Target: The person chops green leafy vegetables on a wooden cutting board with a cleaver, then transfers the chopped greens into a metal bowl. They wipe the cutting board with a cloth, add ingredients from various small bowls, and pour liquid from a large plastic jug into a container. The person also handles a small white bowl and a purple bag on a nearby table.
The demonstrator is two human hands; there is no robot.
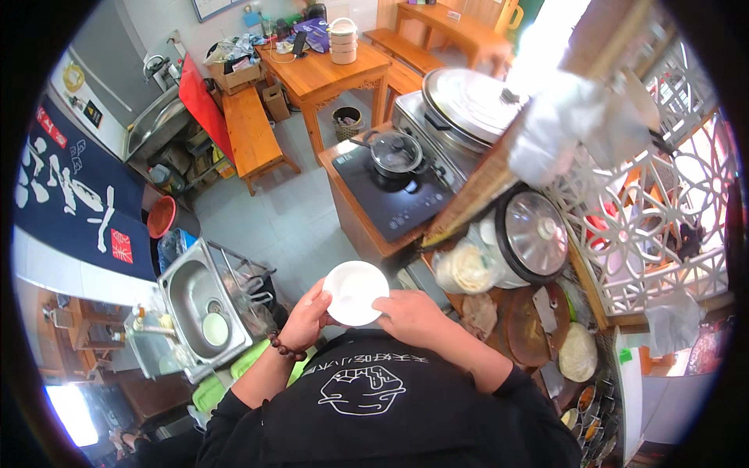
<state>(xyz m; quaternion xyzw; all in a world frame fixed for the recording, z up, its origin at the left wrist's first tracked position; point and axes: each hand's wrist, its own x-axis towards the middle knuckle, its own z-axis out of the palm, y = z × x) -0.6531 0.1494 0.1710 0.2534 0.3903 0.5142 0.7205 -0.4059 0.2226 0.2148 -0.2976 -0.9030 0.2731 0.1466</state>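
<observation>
Both hands hold a small white bowl (356,292) in front of my chest, its hollow side towards the camera. My left hand (309,310) grips the rim with the thumb on top, a beaded bracelet around that wrist. On the opposite side, my right hand (406,313) pinches the rim near its lower right. The bowl looks bare inside. To the left stands a stainless steel sink (190,304), where another pale bowl (215,329) lies in the basin near the drain.
An induction hob (386,193) ahead carries a glass-lidded pot (396,153); behind it sits a large lidded steamer (471,105). Right of me are a rice cooker (532,234), a round chopping board (535,327) and a cleaver (545,310). Farther off stand a wooden table (316,76) and bench (251,131).
</observation>
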